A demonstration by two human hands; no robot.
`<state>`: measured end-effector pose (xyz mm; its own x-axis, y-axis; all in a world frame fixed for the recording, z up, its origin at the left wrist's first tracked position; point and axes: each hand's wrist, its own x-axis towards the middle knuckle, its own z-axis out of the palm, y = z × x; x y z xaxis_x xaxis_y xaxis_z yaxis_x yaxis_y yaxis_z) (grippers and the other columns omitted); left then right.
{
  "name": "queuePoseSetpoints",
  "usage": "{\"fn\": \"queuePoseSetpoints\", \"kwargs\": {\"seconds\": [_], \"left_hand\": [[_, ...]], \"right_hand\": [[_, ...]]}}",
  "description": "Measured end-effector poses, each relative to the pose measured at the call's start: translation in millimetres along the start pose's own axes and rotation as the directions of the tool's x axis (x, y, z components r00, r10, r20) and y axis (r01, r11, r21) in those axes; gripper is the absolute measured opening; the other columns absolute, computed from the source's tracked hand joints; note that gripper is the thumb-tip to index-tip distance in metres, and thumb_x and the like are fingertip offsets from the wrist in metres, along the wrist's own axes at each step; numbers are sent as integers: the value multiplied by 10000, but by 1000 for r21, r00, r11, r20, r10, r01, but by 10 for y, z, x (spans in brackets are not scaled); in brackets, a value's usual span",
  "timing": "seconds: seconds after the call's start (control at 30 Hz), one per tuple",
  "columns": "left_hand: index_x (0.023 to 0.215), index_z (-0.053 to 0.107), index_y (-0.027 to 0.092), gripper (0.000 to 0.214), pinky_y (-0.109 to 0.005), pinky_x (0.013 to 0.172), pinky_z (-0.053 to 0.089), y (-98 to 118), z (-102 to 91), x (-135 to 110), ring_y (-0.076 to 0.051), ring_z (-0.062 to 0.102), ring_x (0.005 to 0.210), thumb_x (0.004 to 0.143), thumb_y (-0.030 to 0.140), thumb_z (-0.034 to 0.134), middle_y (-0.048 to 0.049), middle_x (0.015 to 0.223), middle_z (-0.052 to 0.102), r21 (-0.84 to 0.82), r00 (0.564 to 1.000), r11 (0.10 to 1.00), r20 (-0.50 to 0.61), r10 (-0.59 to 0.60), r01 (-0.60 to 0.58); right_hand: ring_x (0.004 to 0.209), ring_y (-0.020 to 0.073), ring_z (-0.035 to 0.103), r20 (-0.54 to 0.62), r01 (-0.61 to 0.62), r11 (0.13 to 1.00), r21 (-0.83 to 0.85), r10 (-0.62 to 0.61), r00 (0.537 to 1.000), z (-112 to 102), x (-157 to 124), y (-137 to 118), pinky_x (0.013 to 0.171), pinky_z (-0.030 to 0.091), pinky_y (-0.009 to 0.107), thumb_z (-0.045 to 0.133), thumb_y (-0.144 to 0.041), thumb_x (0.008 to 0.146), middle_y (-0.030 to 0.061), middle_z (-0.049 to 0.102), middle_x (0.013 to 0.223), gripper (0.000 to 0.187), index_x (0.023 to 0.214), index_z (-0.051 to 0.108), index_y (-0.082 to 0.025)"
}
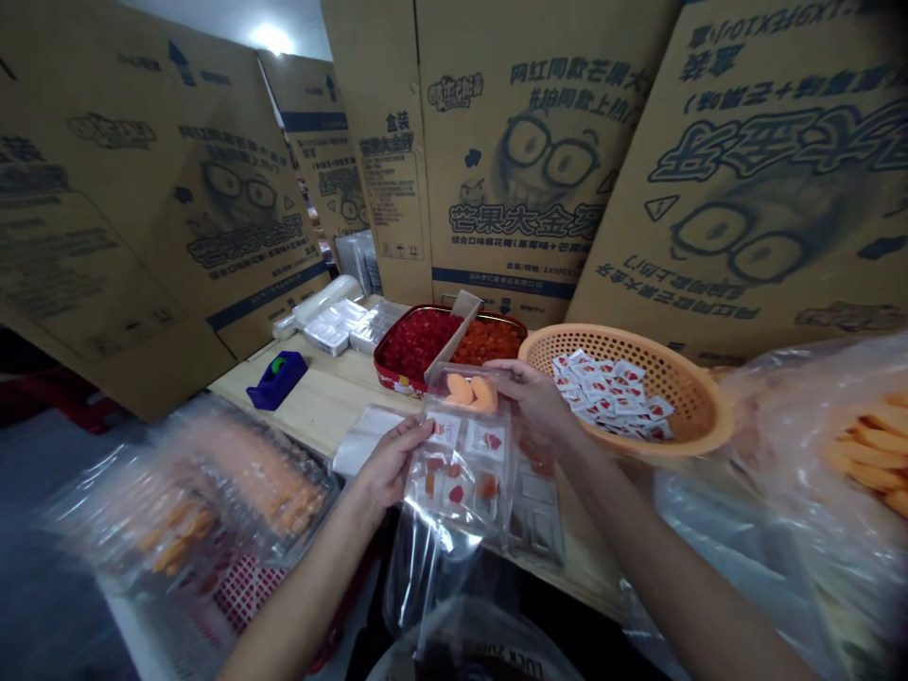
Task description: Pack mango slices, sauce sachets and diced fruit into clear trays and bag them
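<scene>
I hold a clear plastic compartment tray (464, 454) up in front of me over the wooden table (319, 402). It contains orange pieces at the top, small white sachets and red and orange candies. My left hand (390, 463) pinches its left edge. My right hand (535, 402) grips its upper right side. A clear plastic bag (426, 567) hangs below the tray.
A red tin (397, 374) with red and orange candies stands behind the tray. An orange basket (699, 416) of white sachets sits to the right. A blue tape dispenser (276, 378) and stacked clear trays (340, 326) lie at left. Large cardboard boxes (539, 142) wall the back. Bagged filled trays (213, 492) lie lower left.
</scene>
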<state>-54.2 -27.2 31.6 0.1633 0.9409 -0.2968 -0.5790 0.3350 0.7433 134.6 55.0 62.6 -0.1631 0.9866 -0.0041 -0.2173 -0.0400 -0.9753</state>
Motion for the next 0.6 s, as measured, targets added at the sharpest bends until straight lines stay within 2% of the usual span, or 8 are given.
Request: {"fn": "queuePoseSetpoints", "kwargs": {"seconds": [0.13, 0.27, 0.37, 0.5, 0.57, 0.6], "left_hand": [[885, 613, 123, 208, -262, 631, 498, -6, -3, 21, -143, 624, 619, 707, 212, 674, -56, 746, 665, -61, 1000, 998, 4, 16, -15], [858, 628, 125, 206, -253, 645, 480, -1, 30, 1, -132, 616, 616, 676, 192, 696, -48, 740, 669, -121, 998, 991, 1, 64, -63], [849, 642, 120, 247, -259, 659, 472, -18, 75, -68, -134, 613, 608, 636, 209, 728, -45, 711, 671, -115, 995, 988, -19, 100, -102], [850, 660, 128, 290, -249, 648, 455, -1, 109, -265, -122, 601, 634, 635, 310, 732, -47, 769, 676, 4, 981, 982, -31, 189, -189], [803, 668, 129, 279, -235, 635, 441, 43, 117, -441, -117, 590, 641, 637, 346, 727, -43, 760, 671, 124, 968, 963, -57, 246, -238], [771, 671, 127, 265, -233, 642, 438, 74, 122, -556, -119, 588, 649, 638, 349, 726, -42, 746, 670, 180, 957, 948, -75, 279, -262]], "right_hand": [[793, 151, 583, 115, 16, 984, -178, 4, 993, 47, -129, 57, 697, 457, 277, 647, -368, 672, 11, 651, 900, 253, 882, 652, -227], [831, 162, 573, 287, 166, 898, -408, -46, 957, 95, -249, 77, 743, 450, 284, 644, -402, 690, 21, 633, 881, 240, 848, 670, -223], [773, 164, 572, 386, 270, 839, -472, -79, 919, 149, -329, 60, 698, 453, 276, 627, -421, 703, 28, 612, 797, 231, 772, 680, -207], [677, 170, 573, 472, 376, 754, -538, -100, 876, 288, -452, 20, 610, 443, 281, 570, -453, 746, 32, 623, 707, 261, 736, 687, -221], [638, 179, 572, 540, 495, 688, -531, -176, 823, 394, -535, 1, 575, 433, 295, 566, -467, 747, 30, 631, 676, 252, 724, 689, -248], [612, 182, 565, 579, 567, 651, -505, -231, 782, 452, -589, -13, 557, 425, 302, 565, -469, 749, 25, 625, 647, 241, 716, 688, -265]]}}
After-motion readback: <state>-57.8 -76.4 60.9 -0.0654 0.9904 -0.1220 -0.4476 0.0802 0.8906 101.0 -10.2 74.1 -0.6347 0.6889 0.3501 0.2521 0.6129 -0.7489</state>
